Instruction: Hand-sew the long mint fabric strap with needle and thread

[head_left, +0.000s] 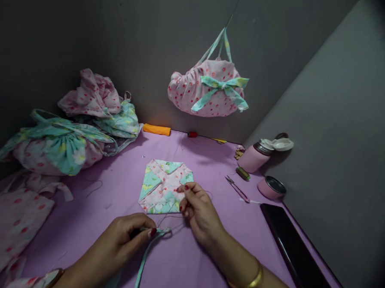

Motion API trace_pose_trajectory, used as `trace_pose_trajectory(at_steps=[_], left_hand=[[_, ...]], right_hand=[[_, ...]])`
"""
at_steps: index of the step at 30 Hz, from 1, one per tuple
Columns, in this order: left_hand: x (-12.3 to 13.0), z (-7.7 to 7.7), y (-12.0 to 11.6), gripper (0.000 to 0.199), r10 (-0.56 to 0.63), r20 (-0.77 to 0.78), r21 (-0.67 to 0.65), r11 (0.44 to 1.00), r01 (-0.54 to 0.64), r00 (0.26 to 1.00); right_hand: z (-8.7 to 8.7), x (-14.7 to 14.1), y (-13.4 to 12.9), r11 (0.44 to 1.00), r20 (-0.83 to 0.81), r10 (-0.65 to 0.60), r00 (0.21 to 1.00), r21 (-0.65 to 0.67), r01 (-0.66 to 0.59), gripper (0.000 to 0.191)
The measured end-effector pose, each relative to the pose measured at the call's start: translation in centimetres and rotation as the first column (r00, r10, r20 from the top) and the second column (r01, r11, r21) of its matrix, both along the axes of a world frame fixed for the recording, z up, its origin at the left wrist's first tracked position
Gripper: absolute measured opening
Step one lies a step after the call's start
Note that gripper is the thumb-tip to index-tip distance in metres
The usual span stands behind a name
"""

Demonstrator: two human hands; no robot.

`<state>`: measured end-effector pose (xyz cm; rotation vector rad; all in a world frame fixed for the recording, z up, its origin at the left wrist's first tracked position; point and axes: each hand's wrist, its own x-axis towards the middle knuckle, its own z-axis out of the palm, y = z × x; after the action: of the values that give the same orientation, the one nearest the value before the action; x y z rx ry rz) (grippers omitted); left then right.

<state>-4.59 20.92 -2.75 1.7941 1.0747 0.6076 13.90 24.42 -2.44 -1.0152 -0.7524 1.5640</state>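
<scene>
Pinched between thumb and fingers of my left hand [131, 235] is the end of a narrow mint fabric strap [143, 262], which hangs down toward the near edge. My right hand [197, 206] is raised to the right with its fingertips together; a thin dark thread runs between it and the strap end. Whether a needle is in those fingertips is too small to tell. Just beyond the hands lies a flat patchwork piece [166, 187] in pink and mint floral fabric, its right edge partly behind my right hand.
On the right are small snips [237, 189], a green thread spool [243, 173], a pink flask [255, 157], its cup [271, 187] and a black phone [296, 248]. Fabric bags [63, 148] pile up at left; a pink pouch [211, 89] hangs above. An orange roll [156, 129] lies at the back.
</scene>
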Motion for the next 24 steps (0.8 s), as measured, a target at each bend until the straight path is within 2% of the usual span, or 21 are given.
trace_pose_trajectory(at_steps=[2, 4, 6, 8, 12, 17, 20, 24], left_hand=[[0.1, -0.4, -0.1, 0.022, 0.032, 0.093, -0.14, 0.99, -0.019, 0.995], [0.3, -0.9, -0.1, 0.022, 0.108, 0.222, -0.313, 0.949, -0.034, 0.969], [0.4, -1.2, -0.1, 0.025, 0.216, 0.327, -0.458, 0.888, -0.046, 0.92], [0.5, -1.3, -0.1, 0.029, 0.291, 0.375, -0.54, 0.84, -0.048, 0.88], [0.7, -0.9, 0.0, 0.028, 0.34, 0.405, -0.611, 0.791, -0.025, 0.849], [0.9, -0.9, 0.0, 0.03, 0.331, 0.512, -0.657, 0.745, 0.113, 0.793], [1.0, -1.1, -0.1, 0.027, 0.305, 0.51, -0.637, 0.762, 0.114, 0.804], [0.7, -0.8, -0.3, 0.026, 0.243, 0.364, -0.572, 0.82, 0.01, 0.899]], right_hand=[[0.3, 1.3, 1.1, 0.993, -0.137, -0.063, 0.989, -0.112, 0.048, 0.023], [0.7, 2.6, 2.0, 0.976, -0.211, -0.114, 0.971, -0.208, 0.069, 0.018], [1.0, 3.8, 2.7, 0.965, -0.235, -0.151, 0.96, -0.244, 0.092, 0.014], [1.4, 4.7, 3.2, 0.963, -0.245, -0.177, 0.953, -0.243, 0.116, 0.017], [1.8, 5.9, 3.9, 0.958, -0.244, -0.222, 0.944, -0.236, 0.164, 0.022], [1.2, 6.2, 4.3, 0.94, -0.199, -0.253, 0.947, -0.281, 0.193, 0.023], [0.9, 6.7, 4.6, 0.925, -0.16, -0.299, 0.941, -0.29, 0.245, 0.026], [1.1, 8.8, 5.4, 0.879, -0.078, -0.44, 0.894, -0.239, 0.412, 0.026]])
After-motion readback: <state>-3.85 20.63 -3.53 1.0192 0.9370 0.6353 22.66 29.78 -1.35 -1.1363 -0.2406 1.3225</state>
